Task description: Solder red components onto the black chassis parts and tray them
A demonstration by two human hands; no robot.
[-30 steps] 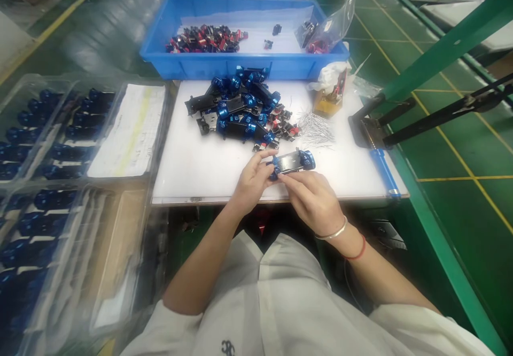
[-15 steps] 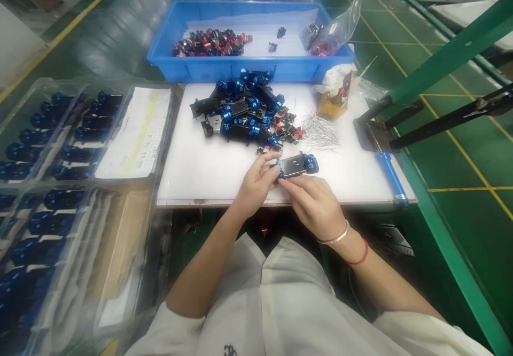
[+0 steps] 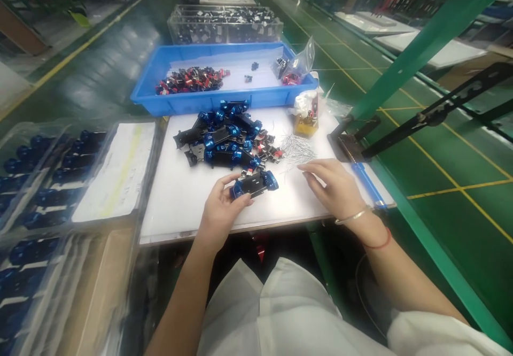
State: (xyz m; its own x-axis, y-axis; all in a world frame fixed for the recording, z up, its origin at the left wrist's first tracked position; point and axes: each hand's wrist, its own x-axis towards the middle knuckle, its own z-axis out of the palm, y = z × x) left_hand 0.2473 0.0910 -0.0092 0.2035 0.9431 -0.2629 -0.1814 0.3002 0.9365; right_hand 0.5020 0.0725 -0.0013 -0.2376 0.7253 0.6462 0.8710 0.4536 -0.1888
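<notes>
My left hand [image 3: 219,206] grips a blue and black toy car chassis [image 3: 256,184] just above the white work board [image 3: 180,195]. My right hand [image 3: 334,185] hovers over the board to the right of the chassis, fingers spread and pointing toward a scatter of thin metal pins [image 3: 297,148]. It holds nothing that I can see. A pile of the same blue and black chassis [image 3: 222,139], mixed with small red and black parts, lies just behind the held one.
A blue bin [image 3: 192,102] with red and black parts and a plastic bag stands behind the board. Clear trays of blue chassis [image 3: 48,174] sit at the left. A small yellow box [image 3: 306,118], a black fixture [image 3: 352,139] and a green frame post [image 3: 417,35] are at the right.
My right hand has let go of the chassis and moved right toward the metal pins. The left hand keeps the chassis. The camera view has tilted up.
</notes>
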